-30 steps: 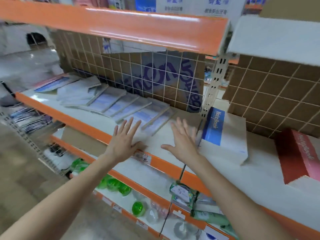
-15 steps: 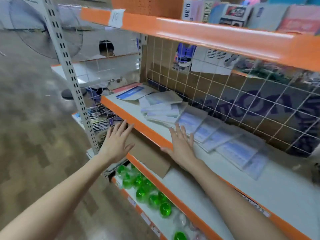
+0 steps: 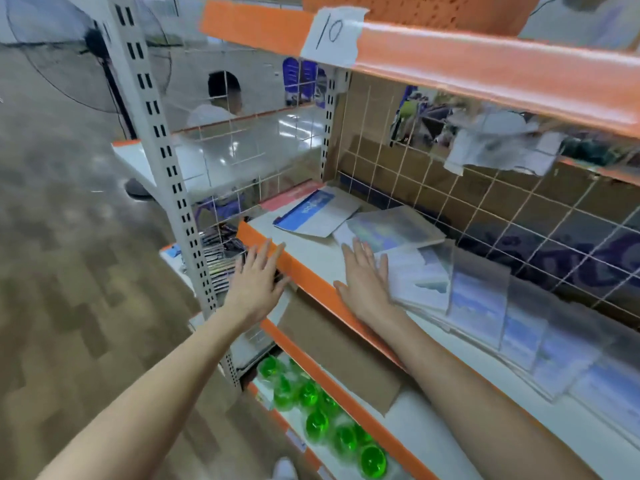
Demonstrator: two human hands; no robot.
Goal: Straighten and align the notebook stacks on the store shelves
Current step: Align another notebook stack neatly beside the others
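Alignment appears barely begun: notebooks (image 3: 433, 271) lie fanned and skewed along the shelf (image 3: 311, 278), while left hand (image 3: 258, 282) and right hand (image 3: 365, 282), each grip flat-open, hold nothing.

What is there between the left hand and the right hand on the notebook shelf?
In the head view, the shelf's orange front edge and a bare strip of white shelf board lie between the left hand and the right hand. No notebook lies there.

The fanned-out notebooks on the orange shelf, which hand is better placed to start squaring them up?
The right hand. It lies open over the shelf, fingers reaching the near edge of the fanned notebooks. The left hand is open at the shelf's orange front edge, farther from the notebooks.
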